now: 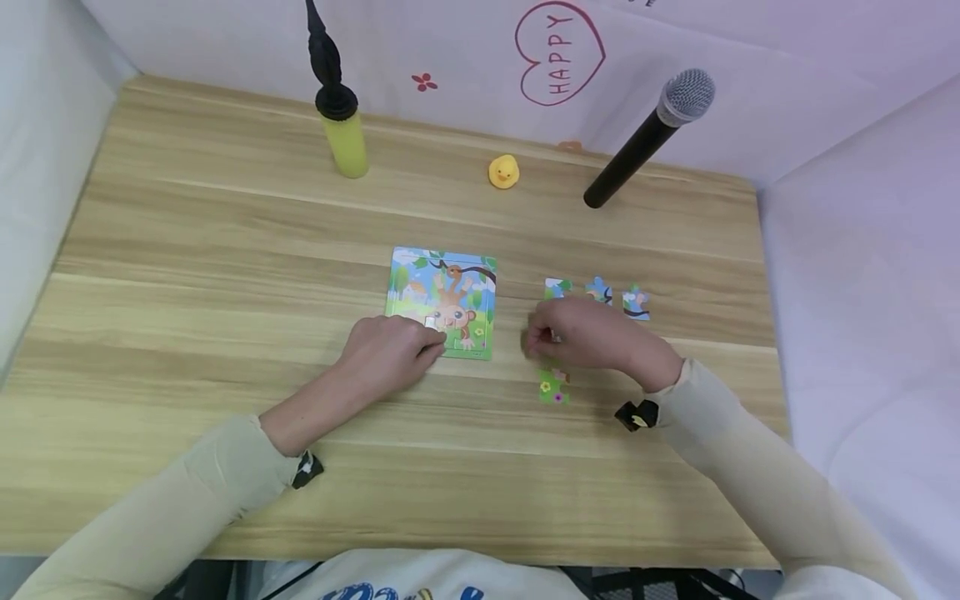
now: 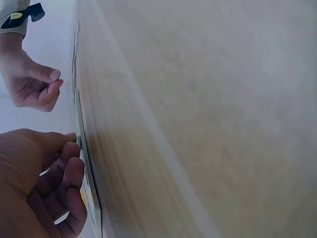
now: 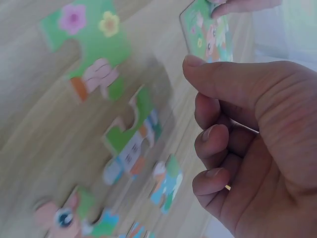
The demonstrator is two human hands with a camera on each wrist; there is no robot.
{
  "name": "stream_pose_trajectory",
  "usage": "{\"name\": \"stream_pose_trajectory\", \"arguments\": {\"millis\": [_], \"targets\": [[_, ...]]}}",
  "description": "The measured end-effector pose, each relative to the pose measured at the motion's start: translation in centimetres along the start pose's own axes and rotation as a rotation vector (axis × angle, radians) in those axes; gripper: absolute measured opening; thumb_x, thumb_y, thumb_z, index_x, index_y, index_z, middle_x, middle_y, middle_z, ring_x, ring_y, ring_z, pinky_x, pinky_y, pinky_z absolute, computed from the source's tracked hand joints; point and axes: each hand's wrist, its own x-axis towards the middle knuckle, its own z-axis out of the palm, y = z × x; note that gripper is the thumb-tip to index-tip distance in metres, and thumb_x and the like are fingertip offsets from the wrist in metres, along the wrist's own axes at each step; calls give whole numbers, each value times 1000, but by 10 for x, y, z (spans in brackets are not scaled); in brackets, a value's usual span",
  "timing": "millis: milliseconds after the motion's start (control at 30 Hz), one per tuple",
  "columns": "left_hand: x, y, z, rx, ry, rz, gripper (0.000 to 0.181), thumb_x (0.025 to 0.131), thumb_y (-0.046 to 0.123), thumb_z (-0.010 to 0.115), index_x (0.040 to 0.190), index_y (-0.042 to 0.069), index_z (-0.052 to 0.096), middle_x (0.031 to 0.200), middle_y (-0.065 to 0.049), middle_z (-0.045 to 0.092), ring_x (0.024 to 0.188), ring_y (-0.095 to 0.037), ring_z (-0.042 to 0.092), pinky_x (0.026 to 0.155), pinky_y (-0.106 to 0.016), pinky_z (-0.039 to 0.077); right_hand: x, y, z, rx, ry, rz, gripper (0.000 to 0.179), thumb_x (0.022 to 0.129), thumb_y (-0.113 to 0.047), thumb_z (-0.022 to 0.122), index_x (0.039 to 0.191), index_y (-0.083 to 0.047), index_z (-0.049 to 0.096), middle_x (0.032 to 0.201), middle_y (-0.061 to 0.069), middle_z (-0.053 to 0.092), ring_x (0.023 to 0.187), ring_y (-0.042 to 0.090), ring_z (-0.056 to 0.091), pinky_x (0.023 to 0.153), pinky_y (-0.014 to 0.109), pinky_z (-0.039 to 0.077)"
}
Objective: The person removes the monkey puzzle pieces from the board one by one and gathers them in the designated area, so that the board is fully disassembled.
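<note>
A square monkey picture puzzle (image 1: 480,325) lies on the table. My left hand (image 1: 390,354) is over its lower left part. In the left wrist view, the thumb and curled index finger of the left hand (image 2: 44,168) pinch a small green puzzle piece (image 2: 79,142) at the puzzle's surface; most of this piece is hidden. My right hand (image 1: 581,333) hovers above loose pieces, its fingers loosely curled and nothing visible in them. Below it lie a flowered green piece (image 3: 101,32) and a piece with a white and blue part (image 3: 131,148).
More loose pieces (image 1: 636,303) lie just beyond the right hand. Along the back of the table stand a yellow-green bottle with a black top (image 1: 347,146), a small yellow duck (image 1: 503,172) and a microphone (image 1: 637,154). White walls (image 1: 862,250) enclose the wooden table (image 1: 225,250).
</note>
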Motion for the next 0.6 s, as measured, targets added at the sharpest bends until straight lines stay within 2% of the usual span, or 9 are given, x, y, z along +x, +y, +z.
{"name": "stream_pose_trajectory", "arguments": {"millis": [67, 133, 233, 300, 467, 600], "targets": [[1, 2, -1, -27, 10, 2, 20, 98, 25, 69, 114, 21, 80, 75, 4, 71, 49, -7, 43, 41, -29, 34, 7, -4, -1, -15, 0, -4, 7, 95, -13, 74, 88, -16, 74, 85, -10, 62, 73, 9, 54, 68, 30, 49], [2, 4, -1, -44, 2, 4, 25, 98, 27, 69, 121, 22, 77, 62, 5, 63, 46, -7, 36, 41, -29, 31, 17, -8, -3, -20, 6, -6, 7, 95, -15, 74, 88, -16, 75, 86, -10, 63, 74, 10, 55, 68, 30, 49], [5, 9, 0, -50, -39, 14, 35, 98, 30, 68, 132, 23, 71, 50, 6, 46, 45, -8, 28, 41, -29, 28, 36, -14, -8, -38, 33, -24, 6, 95, -16, 75, 89, -15, 76, 86, -8, 63, 74, 10, 56, 70, 30, 50], [5, 12, 1, -38, -81, 21, 40, 99, 33, 67, 138, 24, 66, 48, 6, 41, 46, -8, 27, 42, -29, 28, 48, -16, -11, -43, 60, -40, 4, 94, -15, 75, 92, -14, 78, 86, -7, 64, 75, 11, 56, 71, 30, 49], [2, 17, 9, 6, -158, 56, 42, 101, 35, 64, 141, 21, 64, 50, 8, 42, 46, -10, 33, 41, -29, 29, 74, -23, -12, -35, 64, -91, 7, 94, -20, 76, 99, -15, 79, 87, -8, 63, 77, 11, 55, 71, 31, 47], [2, 16, 14, 26, -129, 91, 36, 102, 30, 64, 136, 22, 67, 49, 8, 41, 47, -9, 32, 41, -29, 28, 87, -26, -8, -8, 33, -138, 8, 95, -20, 75, 101, -17, 78, 85, -8, 61, 76, 10, 54, 71, 31, 46]]}}
